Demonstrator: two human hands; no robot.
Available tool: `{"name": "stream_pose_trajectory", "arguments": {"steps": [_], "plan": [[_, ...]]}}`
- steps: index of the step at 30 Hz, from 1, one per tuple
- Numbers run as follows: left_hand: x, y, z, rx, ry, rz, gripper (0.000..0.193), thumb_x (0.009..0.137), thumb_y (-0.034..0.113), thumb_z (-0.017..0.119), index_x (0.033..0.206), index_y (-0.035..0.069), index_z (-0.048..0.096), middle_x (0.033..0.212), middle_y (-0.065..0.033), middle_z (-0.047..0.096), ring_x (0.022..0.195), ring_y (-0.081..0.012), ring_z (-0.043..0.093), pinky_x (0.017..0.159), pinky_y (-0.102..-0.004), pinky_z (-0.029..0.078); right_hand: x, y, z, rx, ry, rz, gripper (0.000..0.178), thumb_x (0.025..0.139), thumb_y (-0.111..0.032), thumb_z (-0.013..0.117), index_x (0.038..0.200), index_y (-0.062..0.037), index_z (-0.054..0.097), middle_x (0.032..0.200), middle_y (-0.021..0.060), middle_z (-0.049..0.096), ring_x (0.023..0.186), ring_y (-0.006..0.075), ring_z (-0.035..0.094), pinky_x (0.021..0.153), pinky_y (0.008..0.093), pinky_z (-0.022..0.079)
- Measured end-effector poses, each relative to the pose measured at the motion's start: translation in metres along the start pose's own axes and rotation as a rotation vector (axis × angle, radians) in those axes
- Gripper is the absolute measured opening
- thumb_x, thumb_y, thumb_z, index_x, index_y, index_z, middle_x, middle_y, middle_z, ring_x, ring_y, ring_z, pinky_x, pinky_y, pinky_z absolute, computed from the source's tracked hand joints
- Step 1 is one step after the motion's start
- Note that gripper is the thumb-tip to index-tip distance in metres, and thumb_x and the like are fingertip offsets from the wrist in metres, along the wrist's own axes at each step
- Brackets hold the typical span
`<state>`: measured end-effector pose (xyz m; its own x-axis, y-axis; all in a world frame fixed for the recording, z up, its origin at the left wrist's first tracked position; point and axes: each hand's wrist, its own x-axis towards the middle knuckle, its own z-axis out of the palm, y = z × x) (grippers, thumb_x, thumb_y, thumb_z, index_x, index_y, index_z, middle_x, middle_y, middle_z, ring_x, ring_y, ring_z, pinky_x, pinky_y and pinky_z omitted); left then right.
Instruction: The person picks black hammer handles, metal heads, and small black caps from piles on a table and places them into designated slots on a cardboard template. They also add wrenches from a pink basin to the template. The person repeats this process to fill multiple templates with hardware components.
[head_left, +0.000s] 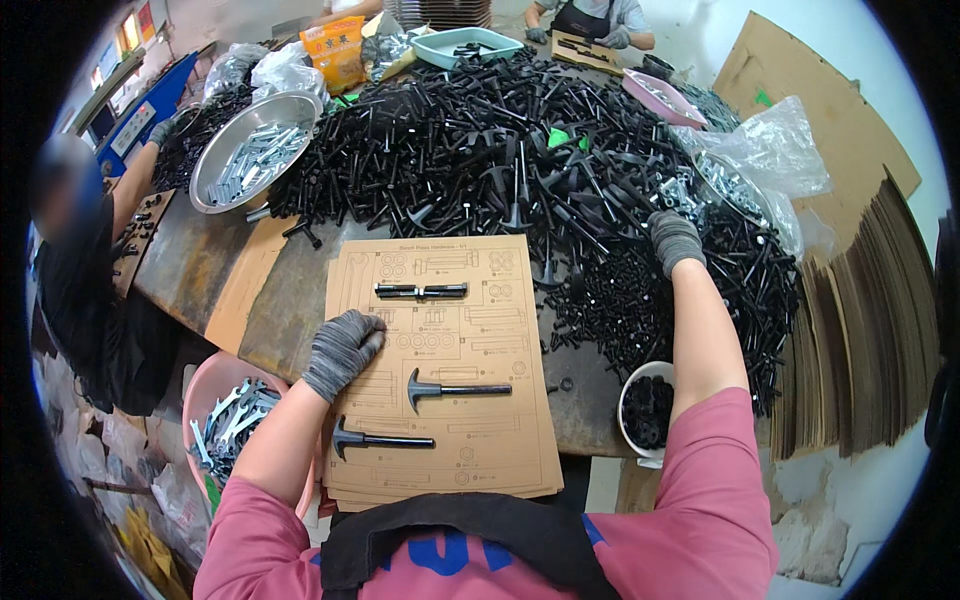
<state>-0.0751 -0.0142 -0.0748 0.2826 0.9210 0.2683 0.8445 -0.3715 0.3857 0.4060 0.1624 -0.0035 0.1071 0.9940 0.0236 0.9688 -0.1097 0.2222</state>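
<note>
My left hand [345, 352], in a grey glove, rests on the left side of a printed cardboard sheet [520, 420], its thumb a little apart from its bent fingers. Just beyond it lie black bolts [421, 291] with shiny ends, placed end to end. Two black T-shaped pieces with curved heads, an upper one [460, 390] and a lower one [385, 441], lie on the sheet. My gloved right hand [676, 243] reaches into the right of the hardware heap beside silver fasteners [680, 192]. Its fingers are bent inward; what they hold is hidden.
A big heap of black bolts [430, 140] covers the table's far half. A steel bowl [207, 180] of silver sleeves stands left, a pink tub [192, 405] of wrenches lower left, a white bucket [627, 430] of black parts right. Co-workers sit left and opposite. Cardboard stacks [850, 340] stand right.
</note>
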Motion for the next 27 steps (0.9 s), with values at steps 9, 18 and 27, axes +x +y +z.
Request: {"name": "stream_pose_trajectory", "arguments": {"steps": [9,18,27], "plan": [[0.000,0.003,-0.002,0.008,0.003,-0.020,0.015,0.076,0.020,0.057,0.086,0.009,0.062,0.074,-0.0105,0.057,0.070,-0.0279,0.057,0.064,-0.0363,0.046,0.042,-0.012,0.004,-0.032,-0.282,0.143,0.027,0.079,-0.015,0.047,0.102,-0.0110,0.062,0.114,0.0136,0.054,0.105,0.0294,0.053,0.085,0.0398,0.044],[0.000,0.002,0.001,0.023,0.017,-0.019,0.016,0.076,0.020,0.058,0.087,0.009,0.062,0.075,-0.0109,0.058,0.071,-0.0282,0.057,0.064,-0.0359,0.046,0.039,-0.011,0.005,0.090,-0.269,0.240,0.029,0.076,-0.024,0.056,0.102,-0.0109,0.062,0.114,0.0142,0.054,0.106,0.0307,0.052,0.086,0.0411,0.043],[0.001,0.001,-0.002,-0.013,0.009,-0.021,0.018,0.077,0.020,0.057,0.088,0.008,0.061,0.078,-0.0112,0.058,0.073,-0.0282,0.057,0.066,-0.0356,0.046,0.037,-0.015,0.009,0.063,-0.217,0.254,0.028,0.078,-0.019,0.051,0.103,-0.0108,0.061,0.111,0.0162,0.055,0.104,0.0327,0.053,0.084,0.0425,0.043]]}}
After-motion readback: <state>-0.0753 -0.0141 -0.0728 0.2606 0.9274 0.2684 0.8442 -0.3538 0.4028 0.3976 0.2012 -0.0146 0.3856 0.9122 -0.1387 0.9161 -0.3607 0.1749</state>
